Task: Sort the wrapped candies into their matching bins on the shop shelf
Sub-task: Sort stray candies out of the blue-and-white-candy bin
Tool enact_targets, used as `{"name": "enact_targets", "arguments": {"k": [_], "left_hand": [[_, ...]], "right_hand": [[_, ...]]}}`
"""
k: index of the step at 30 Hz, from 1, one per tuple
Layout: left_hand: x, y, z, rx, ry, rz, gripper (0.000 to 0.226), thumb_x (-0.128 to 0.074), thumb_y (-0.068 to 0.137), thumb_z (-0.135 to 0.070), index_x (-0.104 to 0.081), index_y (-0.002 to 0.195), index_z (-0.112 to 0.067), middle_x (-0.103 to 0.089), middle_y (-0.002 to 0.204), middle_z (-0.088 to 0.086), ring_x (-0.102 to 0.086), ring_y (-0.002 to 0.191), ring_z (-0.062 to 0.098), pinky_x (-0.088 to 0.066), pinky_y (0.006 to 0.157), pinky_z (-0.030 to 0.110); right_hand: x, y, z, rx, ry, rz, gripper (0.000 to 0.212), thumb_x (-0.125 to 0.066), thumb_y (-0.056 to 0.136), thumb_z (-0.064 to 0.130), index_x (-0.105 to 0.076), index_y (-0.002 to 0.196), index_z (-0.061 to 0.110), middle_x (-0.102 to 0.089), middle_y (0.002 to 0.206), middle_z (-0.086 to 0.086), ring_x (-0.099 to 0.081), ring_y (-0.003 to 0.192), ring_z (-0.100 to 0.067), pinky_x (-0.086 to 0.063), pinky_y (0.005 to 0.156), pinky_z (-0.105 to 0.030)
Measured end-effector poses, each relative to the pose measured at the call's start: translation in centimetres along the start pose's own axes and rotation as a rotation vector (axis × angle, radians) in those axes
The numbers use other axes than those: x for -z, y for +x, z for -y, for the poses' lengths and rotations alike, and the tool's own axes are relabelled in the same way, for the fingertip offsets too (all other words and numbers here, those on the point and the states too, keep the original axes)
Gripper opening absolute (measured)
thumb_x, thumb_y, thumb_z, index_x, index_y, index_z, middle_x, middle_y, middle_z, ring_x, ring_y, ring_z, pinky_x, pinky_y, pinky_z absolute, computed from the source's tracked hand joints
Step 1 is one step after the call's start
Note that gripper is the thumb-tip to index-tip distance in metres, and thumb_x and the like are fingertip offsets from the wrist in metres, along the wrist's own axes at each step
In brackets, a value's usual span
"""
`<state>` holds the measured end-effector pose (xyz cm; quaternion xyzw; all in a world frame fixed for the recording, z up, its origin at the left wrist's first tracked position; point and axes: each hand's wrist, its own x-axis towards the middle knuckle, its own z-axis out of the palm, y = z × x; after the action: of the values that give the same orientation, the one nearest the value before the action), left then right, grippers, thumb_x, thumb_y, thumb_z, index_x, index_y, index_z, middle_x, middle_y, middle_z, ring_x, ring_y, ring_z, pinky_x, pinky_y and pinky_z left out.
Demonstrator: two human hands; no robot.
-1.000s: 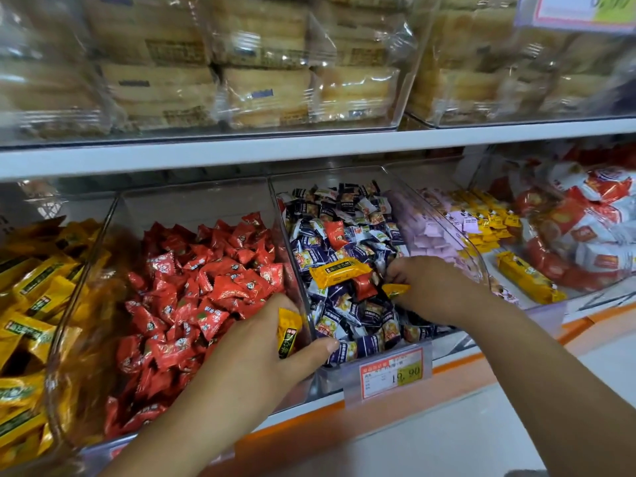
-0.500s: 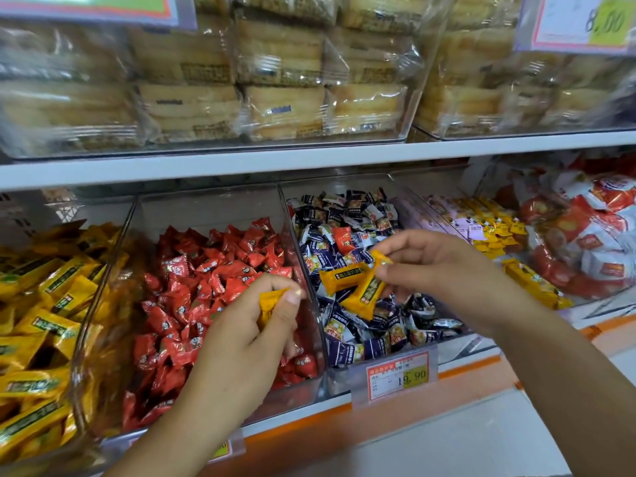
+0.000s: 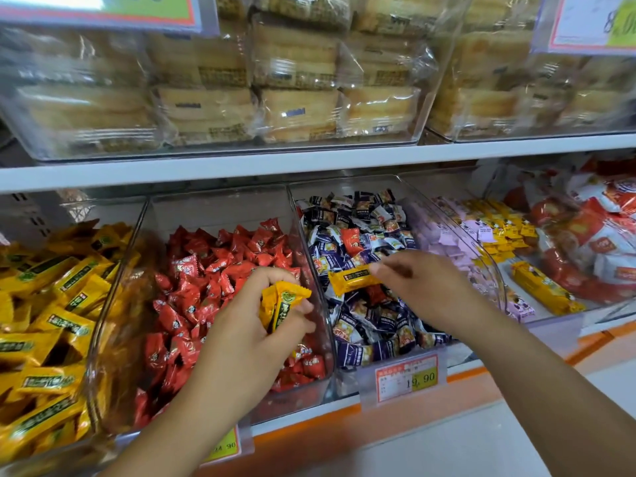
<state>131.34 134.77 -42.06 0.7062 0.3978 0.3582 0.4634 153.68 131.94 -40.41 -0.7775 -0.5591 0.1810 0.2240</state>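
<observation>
My left hand [image 3: 247,335] grips yellow wrapped candies [image 3: 280,304] above the front of the red candy bin [image 3: 309,256]. My right hand [image 3: 423,287] pinches the end of another yellow candy [image 3: 351,278] over the blue-and-white candy bin [image 3: 399,182]. That bin also holds a few stray red candies [image 3: 351,237] among the blue ones. The yellow candy bin [image 3: 118,280], full of matching yellow wrappers, stands at the far left.
Further right are a bin [image 3: 495,270] of pink and yellow sweets and red-and-white packets [image 3: 592,242]. Price tags [image 3: 406,376] hang on the orange shelf edge. The upper shelf [image 3: 309,163] carries clear boxes of wrapped cakes [image 3: 296,80].
My right hand passed its yellow candy to my left hand, then took hold of another yellow candy in the blue bin. The camera tilted upward.
</observation>
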Motion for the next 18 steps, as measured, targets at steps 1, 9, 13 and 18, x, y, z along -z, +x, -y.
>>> {"name": "enact_targets", "arguments": {"k": [1, 9, 13, 18], "left_hand": [[0.0, 0.1, 0.0, 0.015, -0.011, -0.005, 0.018, -0.061, 0.085, -0.022, -0.056, 0.089, -0.038, -0.070, 0.084, -0.003, -0.068, 0.075, 0.029, -0.053, 0.066, 0.059], [0.4, 0.3, -0.4, 0.052, 0.003, -0.054, 0.029, -0.058, 0.083, -0.010, -0.056, 0.096, -0.035, -0.058, 0.082, 0.026, -0.051, 0.061, 0.048, -0.047, 0.058, 0.062], [0.4, 0.3, -0.5, 0.045, 0.020, -0.071, 0.032, -0.064, 0.085, -0.012, -0.057, 0.094, -0.042, -0.058, 0.077, 0.019, -0.054, 0.065, 0.047, -0.049, 0.060, 0.060], [0.4, 0.1, -0.5, 0.024, 0.049, -0.041, 0.023, -0.068, 0.084, -0.032, -0.056, 0.099, -0.045, -0.061, 0.080, 0.021, -0.060, 0.068, 0.046, -0.052, 0.066, 0.061]], "right_hand": [[-0.6, 0.1, 0.0, 0.006, 0.030, 0.002, 0.029, -0.054, 0.093, 0.046, -0.068, 0.104, 0.024, -0.068, 0.094, 0.004, -0.062, 0.085, -0.009, -0.049, 0.073, -0.027], [-0.8, 0.3, 0.6, -0.077, 0.420, 0.011, 0.009, -0.066, 0.090, 0.029, -0.067, 0.099, 0.028, -0.068, 0.102, 0.011, -0.061, 0.093, 0.000, -0.042, 0.069, -0.012], [-1.1, 0.0, 1.0, -0.035, 0.260, 0.175, 0.029, -0.062, 0.090, 0.042, -0.063, 0.117, 0.030, -0.062, 0.111, 0.013, -0.057, 0.099, 0.000, -0.041, 0.076, -0.013], [-1.0, -0.4, 0.8, -0.009, 0.289, 0.223, 0.021, -0.070, 0.086, 0.036, -0.070, 0.107, 0.030, -0.066, 0.098, 0.015, -0.061, 0.091, 0.001, -0.046, 0.080, -0.016]]}}
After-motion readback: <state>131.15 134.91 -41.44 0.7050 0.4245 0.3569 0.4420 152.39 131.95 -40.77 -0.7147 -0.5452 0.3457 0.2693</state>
